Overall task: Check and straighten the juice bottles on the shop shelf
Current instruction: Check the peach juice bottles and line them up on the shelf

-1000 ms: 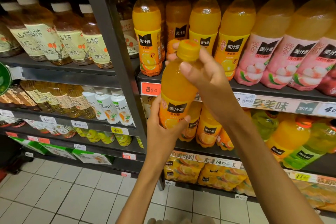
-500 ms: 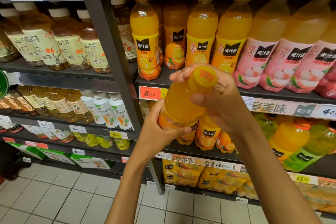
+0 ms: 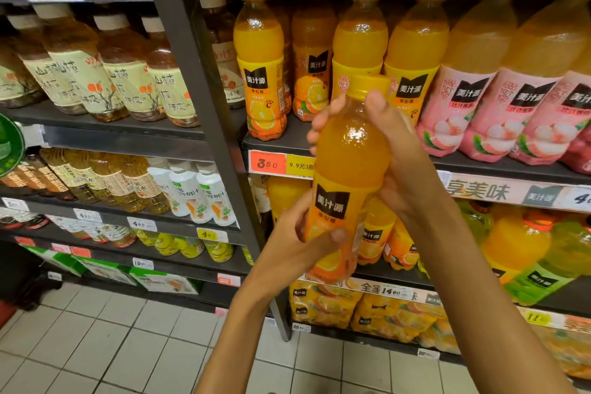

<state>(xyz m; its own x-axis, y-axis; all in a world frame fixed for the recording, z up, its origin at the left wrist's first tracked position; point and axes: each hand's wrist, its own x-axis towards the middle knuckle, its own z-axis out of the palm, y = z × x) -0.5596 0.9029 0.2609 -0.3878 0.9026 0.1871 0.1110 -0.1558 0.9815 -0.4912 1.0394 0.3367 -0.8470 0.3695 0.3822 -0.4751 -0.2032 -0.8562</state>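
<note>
One orange juice bottle [image 3: 347,176] is held between two hands: the left hand [image 3: 297,243] at its label, the right hand [image 3: 393,150] at its shoulder. Behind the right hand, four orange juice bottles [image 3: 259,61] are counted in the front row. To its right, three pink-labelled bottles [image 3: 463,99] are seen. One orange price tag [image 3: 268,163] is seen left of the hands.

Orange juice bottle [image 3: 347,169], yellow cap, black-and-orange label facing the camera, held off the shelf, near upright (top tilted a bit right). Behind it, upright orange bottles [image 3: 260,67] in a row on the shelf [image 3: 278,141], w/ pink-label bottles [image 3: 473,89] to the right.
</note>
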